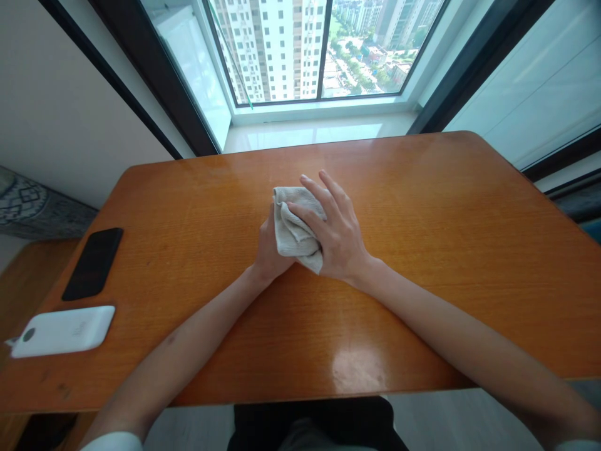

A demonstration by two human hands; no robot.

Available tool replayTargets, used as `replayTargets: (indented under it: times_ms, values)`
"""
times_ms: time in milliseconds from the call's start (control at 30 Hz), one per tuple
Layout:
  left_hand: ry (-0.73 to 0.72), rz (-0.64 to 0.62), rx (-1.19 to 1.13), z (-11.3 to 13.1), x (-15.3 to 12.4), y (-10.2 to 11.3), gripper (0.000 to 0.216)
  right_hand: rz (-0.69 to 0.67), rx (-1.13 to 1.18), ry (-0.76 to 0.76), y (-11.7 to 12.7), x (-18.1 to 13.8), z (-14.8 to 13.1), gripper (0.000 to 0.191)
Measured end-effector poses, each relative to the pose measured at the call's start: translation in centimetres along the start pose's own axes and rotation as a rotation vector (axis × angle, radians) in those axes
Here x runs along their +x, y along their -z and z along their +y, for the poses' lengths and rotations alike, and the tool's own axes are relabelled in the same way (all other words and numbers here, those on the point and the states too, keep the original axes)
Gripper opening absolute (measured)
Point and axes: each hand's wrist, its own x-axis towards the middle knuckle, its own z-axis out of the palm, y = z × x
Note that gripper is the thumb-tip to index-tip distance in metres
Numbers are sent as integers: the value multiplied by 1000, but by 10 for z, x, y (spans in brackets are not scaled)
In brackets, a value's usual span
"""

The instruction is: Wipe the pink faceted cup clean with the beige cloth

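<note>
A small off-white cloth (pixel 292 228) lies bunched in the middle of the orange wooden table (pixel 422 213). My right hand (pixel 335 232) rests on top of the cloth, fingers stretched and pressing it down. Beneath and to the left of the cloth is my left hand (pixel 267 250); the fabric hides most of its fingers, which seem to hold the cloth's underside. Both forearms reach in from the near edge of the table.
A black phone (pixel 92 263) lies face up near the table's left edge. Just in front of it sits a white power bank (pixel 63 331). Beyond the far edge are a window sill (pixel 310 133) and a large window over tall buildings.
</note>
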Motion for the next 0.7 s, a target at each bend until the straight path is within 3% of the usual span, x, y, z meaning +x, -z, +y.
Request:
replayTargets:
  times_ms: [133, 267, 367, 533, 700]
  values:
    - [18, -3, -48, 3, -2, 0, 65, 22, 54, 4, 3, 5, 9, 59]
    - [22, -48, -12, 5, -5, -3, 45, -65, 89, 20, 0, 2, 10, 64]
    - [26, -32, 50, 14, -3, -5, 45, 29, 141, -1, -7, -3, 13, 53]
    - [-14, -2, 107, 23, 1, -4, 61, 264, 369, -334, -24, -10, 18, 36]
    - [-72, -84, 102, 17, 1, 3, 70, 348, 506, -632, -36, -16, 23, 45]
